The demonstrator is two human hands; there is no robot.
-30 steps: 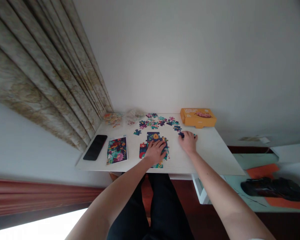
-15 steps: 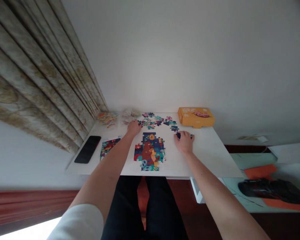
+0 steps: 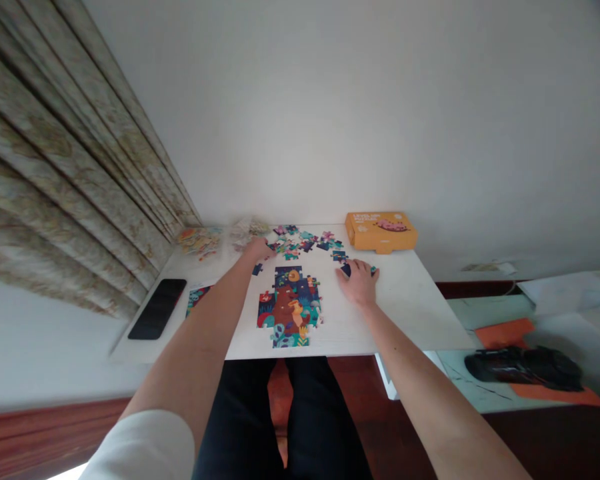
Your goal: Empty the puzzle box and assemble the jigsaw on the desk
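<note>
The partly joined jigsaw puzzle, with a brown bear on dark blue, lies on the white table between my arms. My left hand is at the left edge of the loose puzzle pieces, fingers drawn together; what they hold, if anything, is hidden. A single dark piece lies just below that hand. My right hand rests on the table right of the puzzle, fingers curled over a dark blue puzzle piece. A bit of teal shows by its fingertips. Another blue piece lies just beyond it.
A yellow puzzle box stands at the back right. A clear plastic bag and orange-toned pieces lie at the back left. A black phone and a picture card, partly under my left arm, are at the left. A wall rises behind.
The view has shifted slightly. A dark piece now shows on the table below my left hand, where the table was bare. My right hand stays over its dark piece.
</note>
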